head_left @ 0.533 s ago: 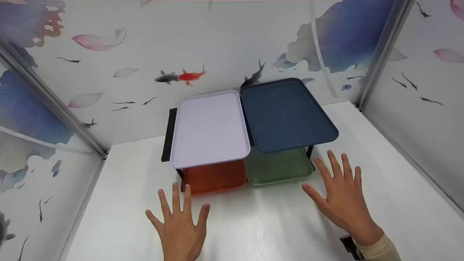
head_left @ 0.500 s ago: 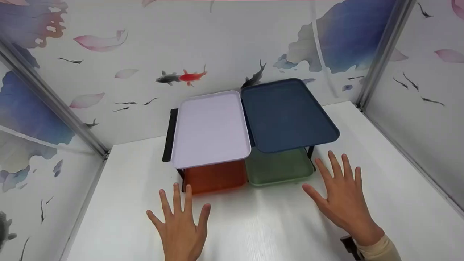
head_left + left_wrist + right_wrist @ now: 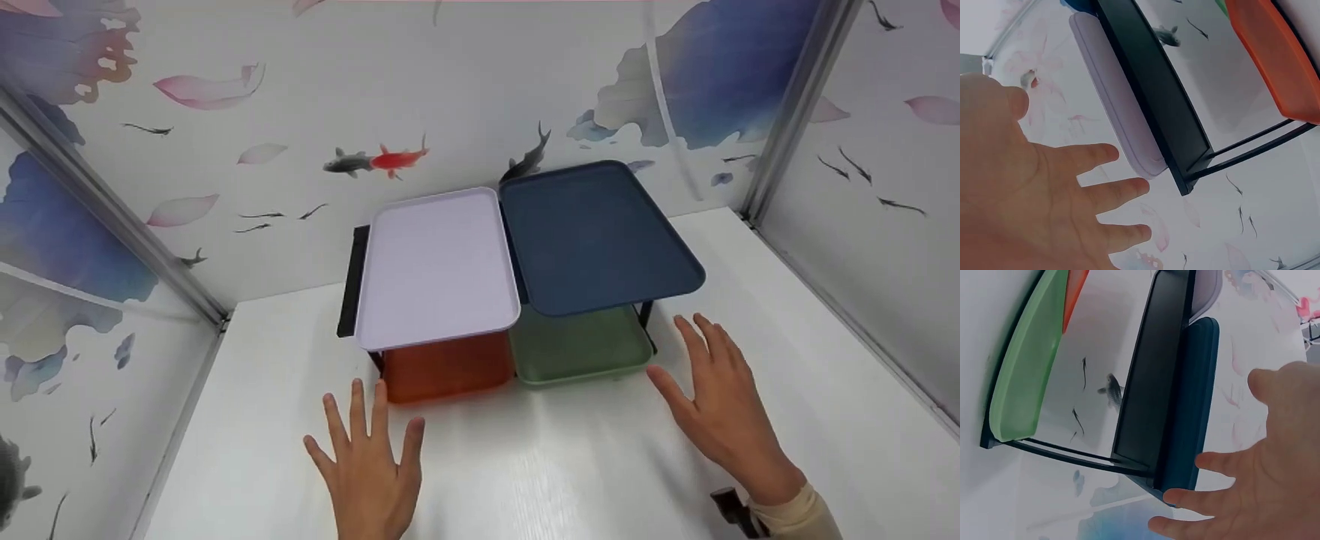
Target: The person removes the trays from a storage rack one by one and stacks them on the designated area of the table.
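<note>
Head view: orange tray (image 3: 447,367) half under lilac tray (image 3: 437,268)

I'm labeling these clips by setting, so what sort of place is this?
Probably a staged recording booth, not a lived-in room: a white table is boxed in by fish-print panels on metal posts, with only a black two-tier rack of coloured trays.

A white table (image 3: 570,480) was seen, closed in by papered walls (image 3: 465,82) at the far side, left and right. A red fish (image 3: 396,158) was painted on the far wall, just right of a grey fish (image 3: 343,161). Metal posts were set in the far left (image 3: 112,217) and far right (image 3: 787,112) corners.
</note>
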`<state>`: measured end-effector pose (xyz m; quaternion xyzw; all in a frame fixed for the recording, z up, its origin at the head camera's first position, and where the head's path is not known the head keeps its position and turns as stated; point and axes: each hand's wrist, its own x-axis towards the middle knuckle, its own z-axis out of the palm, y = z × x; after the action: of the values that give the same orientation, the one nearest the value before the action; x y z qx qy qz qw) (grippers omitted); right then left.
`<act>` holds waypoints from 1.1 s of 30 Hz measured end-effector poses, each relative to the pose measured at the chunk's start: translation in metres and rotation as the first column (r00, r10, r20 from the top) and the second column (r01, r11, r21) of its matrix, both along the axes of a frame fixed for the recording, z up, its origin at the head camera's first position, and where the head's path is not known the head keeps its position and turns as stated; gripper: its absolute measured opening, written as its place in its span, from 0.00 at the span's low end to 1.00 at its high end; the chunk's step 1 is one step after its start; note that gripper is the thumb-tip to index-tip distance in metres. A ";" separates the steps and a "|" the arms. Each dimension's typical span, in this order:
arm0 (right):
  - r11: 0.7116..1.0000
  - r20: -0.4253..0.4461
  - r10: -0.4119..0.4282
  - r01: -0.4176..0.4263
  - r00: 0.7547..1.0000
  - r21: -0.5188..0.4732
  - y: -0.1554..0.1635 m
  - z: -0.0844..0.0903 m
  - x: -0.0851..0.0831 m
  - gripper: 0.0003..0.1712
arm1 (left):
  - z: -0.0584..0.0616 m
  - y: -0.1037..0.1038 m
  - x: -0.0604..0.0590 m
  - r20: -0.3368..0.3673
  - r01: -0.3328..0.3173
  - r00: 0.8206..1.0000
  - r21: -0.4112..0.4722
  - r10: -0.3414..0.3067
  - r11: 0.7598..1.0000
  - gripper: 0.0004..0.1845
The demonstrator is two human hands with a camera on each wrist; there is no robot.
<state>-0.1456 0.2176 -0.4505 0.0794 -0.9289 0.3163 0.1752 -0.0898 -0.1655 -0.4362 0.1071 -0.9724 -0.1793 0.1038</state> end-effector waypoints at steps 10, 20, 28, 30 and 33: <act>0.964 0.041 -0.017 0.028 0.999 -0.265 0.014 0.004 -0.011 0.42 | 0.008 -0.015 -0.012 -0.157 -0.030 0.986 0.150 0.054 0.988 0.40; 0.918 0.041 -0.088 0.097 0.995 -0.384 0.023 0.018 -0.023 0.41 | 0.006 -0.026 -0.036 -0.436 0.076 0.896 0.337 0.084 0.939 0.31; 0.902 0.102 -0.097 0.131 0.990 -0.412 0.026 0.023 -0.032 0.39 | 0.004 -0.037 -0.059 -0.455 0.073 0.869 0.503 0.193 0.861 0.31; 0.902 0.110 -0.094 0.131 0.990 -0.411 0.027 0.023 -0.035 0.39 | 0.002 -0.040 -0.064 -0.465 0.087 0.861 0.533 0.206 0.842 0.30; 0.899 0.114 -0.084 0.125 0.990 -0.420 0.027 0.024 -0.038 0.39 | -0.001 -0.041 -0.072 -0.478 0.112 0.850 0.576 0.223 0.809 0.29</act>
<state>-0.1841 0.2444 -0.4268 -0.0254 -0.8475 0.5049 0.1617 -0.1618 -0.2069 -0.4372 0.1103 -0.7995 -0.4881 0.3323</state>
